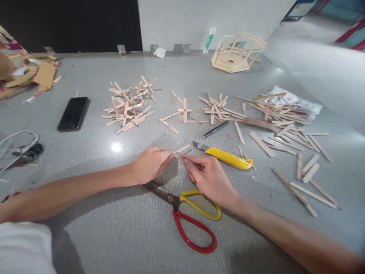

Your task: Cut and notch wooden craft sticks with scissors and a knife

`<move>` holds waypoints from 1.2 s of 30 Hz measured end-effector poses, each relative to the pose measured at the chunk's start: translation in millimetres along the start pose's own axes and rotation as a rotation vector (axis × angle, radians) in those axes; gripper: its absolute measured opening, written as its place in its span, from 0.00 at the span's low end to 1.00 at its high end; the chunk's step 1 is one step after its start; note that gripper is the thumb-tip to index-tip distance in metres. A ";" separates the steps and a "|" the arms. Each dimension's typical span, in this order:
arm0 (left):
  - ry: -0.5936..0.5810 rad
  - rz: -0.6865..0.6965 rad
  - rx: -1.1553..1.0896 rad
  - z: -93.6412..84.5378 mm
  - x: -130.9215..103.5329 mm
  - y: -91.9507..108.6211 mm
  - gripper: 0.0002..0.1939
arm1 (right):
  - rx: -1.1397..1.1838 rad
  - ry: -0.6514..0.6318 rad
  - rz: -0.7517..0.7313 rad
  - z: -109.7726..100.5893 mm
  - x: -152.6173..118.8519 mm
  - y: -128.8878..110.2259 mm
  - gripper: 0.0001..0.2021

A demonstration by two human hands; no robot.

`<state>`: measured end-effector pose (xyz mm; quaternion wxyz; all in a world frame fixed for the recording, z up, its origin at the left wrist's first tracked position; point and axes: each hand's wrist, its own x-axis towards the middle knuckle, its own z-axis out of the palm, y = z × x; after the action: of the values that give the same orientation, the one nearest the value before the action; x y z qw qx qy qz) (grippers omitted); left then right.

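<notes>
Near the centre of the frame, the left hand (151, 165) pinches a pale stick (184, 148) in its curled fingers, while the right hand (211, 178) pinches a 2nd stick (181, 158) between thumb and fingers; whether the 2 sticks touch, I cannot tell. Scissors (170, 198) with 1 red and 1 yellow handle lie at lower centre, a yellow cutter (228, 156) right of centre, and loose sticks (262, 144) across the right.
</notes>
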<state>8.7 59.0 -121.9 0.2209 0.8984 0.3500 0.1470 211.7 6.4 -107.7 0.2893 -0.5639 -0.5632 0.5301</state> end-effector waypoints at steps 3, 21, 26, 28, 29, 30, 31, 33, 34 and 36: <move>0.001 0.010 -0.003 0.8 0.7 -0.6 0.17 | 0.011 0.001 0.002 0.6 1.5 0.5 0.21; 0.021 0.007 -0.004 3.1 0.8 -0.3 0.18 | 0.028 0.012 -0.009 1.8 0.6 3.1 0.21; 0.032 -0.022 -0.034 2.3 1.8 -0.4 0.17 | 0.044 0.015 -0.011 1.5 0.9 3.1 0.21; 0.044 -0.050 -0.049 0.6 2.7 -0.5 0.17 | 0.032 0.013 -0.017 1.0 0.2 2.8 0.21; 0.047 -0.061 -0.057 -0.5 3.1 -0.5 0.18 | 0.027 0.013 -0.019 0.7 -0.1 2.6 0.21; 0.049 -0.068 -0.065 -1.6 3.5 -0.4 0.18 | 0.027 0.014 -0.019 0.4 -0.4 2.6 0.21; 0.050 -0.073 -0.073 -2.7 3.8 -0.1 0.18 | 0.030 0.015 -0.017 0.2 -0.6 2.6 0.21; 0.050 -0.080 -0.087 -4.4 4.0 0.6 0.18 | 0.045 0.021 -0.013 0.2 -0.4 2.7 0.22; 0.049 -0.083 -0.093 -4.9 4.0 0.9 0.18 | 0.053 0.026 -0.014 0.2 -0.2 2.8 0.22; 0.046 -0.091 -0.101 -5.1 3.7 1.3 0.18 | 0.059 0.036 -0.026 0.5 0.3 3.0 0.22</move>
<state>9.9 62.2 -116.5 0.2644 0.8656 0.3874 0.1751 212.2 6.0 -110.7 0.3228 -0.5571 -0.5492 0.5327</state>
